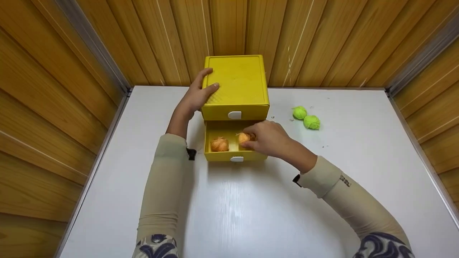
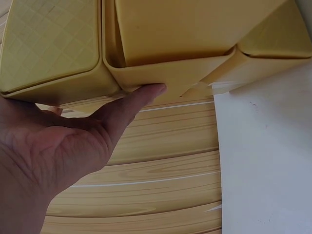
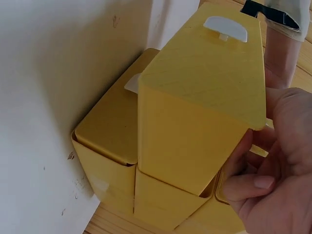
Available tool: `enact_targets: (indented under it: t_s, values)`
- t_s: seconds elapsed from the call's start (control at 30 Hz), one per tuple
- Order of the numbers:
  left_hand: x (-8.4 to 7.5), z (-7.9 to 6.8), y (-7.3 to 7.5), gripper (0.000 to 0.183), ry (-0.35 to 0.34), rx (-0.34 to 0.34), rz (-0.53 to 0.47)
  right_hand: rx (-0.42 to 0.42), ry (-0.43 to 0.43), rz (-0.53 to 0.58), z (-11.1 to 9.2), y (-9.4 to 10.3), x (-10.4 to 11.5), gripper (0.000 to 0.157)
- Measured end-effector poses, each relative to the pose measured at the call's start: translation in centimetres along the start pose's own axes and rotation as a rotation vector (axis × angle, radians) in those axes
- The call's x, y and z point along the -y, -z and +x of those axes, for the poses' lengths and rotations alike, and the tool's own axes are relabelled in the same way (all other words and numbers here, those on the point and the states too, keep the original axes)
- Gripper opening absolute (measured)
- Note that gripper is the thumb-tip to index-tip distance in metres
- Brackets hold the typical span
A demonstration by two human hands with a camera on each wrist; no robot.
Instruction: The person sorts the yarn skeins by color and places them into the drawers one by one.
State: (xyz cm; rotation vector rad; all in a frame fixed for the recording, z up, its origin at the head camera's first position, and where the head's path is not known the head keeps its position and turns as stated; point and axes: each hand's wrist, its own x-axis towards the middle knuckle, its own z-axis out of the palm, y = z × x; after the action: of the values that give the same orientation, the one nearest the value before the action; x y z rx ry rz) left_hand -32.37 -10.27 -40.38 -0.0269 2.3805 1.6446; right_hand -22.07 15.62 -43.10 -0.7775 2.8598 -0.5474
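Note:
A yellow drawer unit (image 1: 236,79) stands at the back of the white table, its drawer (image 1: 236,156) with a white handle pulled out from under the top tier. My left hand (image 1: 197,95) rests against the unit's upper left side, fingers extended and thumb lying on the top edge. Over the right part of the open drawer, my right hand (image 1: 269,138) pinches an orange yarn ball (image 1: 244,138) between thumb and fingers. A second orange yarn ball (image 1: 219,144) lies in the drawer's left part. The pulled-out drawer hides the held ball in the right wrist view.
Two lime-green yarn balls (image 1: 305,117) lie side by side on the table (image 1: 358,150), right of the drawer unit. Wood-plank walls (image 1: 308,43) rise at the back and both sides. Another closed yellow drawer (image 3: 109,107) sits beneath the pulled-out one.

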Motion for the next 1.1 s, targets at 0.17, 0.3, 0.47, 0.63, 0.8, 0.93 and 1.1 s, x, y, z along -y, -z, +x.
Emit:
enact_targets:
  t_s: [0.17,0.3,0.47,0.63,0.8,0.93,1.1]
  values:
    - [0.0,0.1,0.0,0.064,-0.005,0.004,-0.007,0.062,-0.016,-0.005,0.5,-0.1,0.3,0.026]
    - [-0.1,0.2,0.0,0.064,-0.014,0.004,-0.014,0.087,-0.044,-0.015,0.9,-0.1,0.4,0.026]
    - [-0.1,0.1,0.1,0.064,-0.004,0.001,-0.015,0.117,-0.067,-0.051,1.2,-0.2,0.7,0.028]
    - [-0.1,-0.1,0.1,0.064,0.009,0.006,-0.013,0.137,-0.098,-0.071,1.3,-0.3,1.0,0.032]
    - [0.0,-0.2,0.1,0.064,0.011,0.007,-0.023,0.127,-0.108,-0.071,1.2,-0.4,1.1,0.032]
    - [-0.1,-0.2,0.0,0.064,0.013,0.008,-0.016,0.105,-0.098,-0.078,1.0,-0.4,1.0,0.026]
    - [0.0,-0.1,0.1,0.064,0.017,0.005,-0.010,0.093,-0.076,-0.078,0.9,-0.5,1.1,0.021]
